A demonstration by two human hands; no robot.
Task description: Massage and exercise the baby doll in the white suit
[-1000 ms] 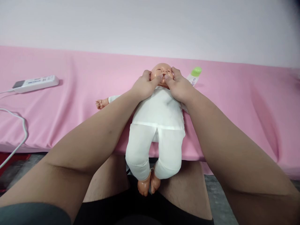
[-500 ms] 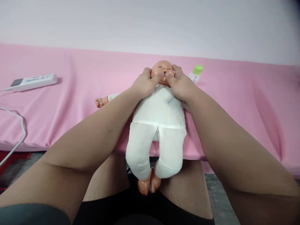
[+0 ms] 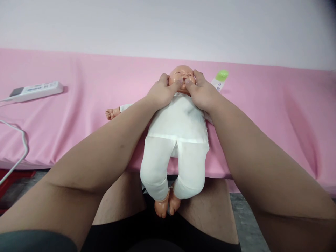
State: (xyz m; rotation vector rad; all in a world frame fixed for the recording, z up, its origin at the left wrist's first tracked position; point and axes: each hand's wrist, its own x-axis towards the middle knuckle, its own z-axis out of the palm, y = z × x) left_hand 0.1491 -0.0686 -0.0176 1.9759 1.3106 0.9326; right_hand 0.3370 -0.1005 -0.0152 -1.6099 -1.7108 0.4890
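Note:
On its back lies a baby doll [image 3: 178, 119] with a hard plastic head and a white cloth body, its feet hanging past the near table edge. My left hand [image 3: 164, 91] cups the left side of the doll's head, the thumb lying beside its mouth. The right side of the head is held by my right hand [image 3: 202, 90], its thumb on the other side of the mouth. Both sets of fingers wrap behind the head and are partly hidden. One doll arm stretches out to the left, while the other is mostly covered by my right forearm.
A pink sheet [image 3: 252, 91] covers the table, which meets a pale wall [image 3: 168, 28]. Just right of the doll lies a bottle with a green cap [image 3: 222, 75]. At the far left is a white power strip [image 3: 39, 91] with a white cable [image 3: 23, 143].
The view has shifted very slightly. Both hands stay on the doll's head with the thumbs beside its mouth, and the doll lies as before.

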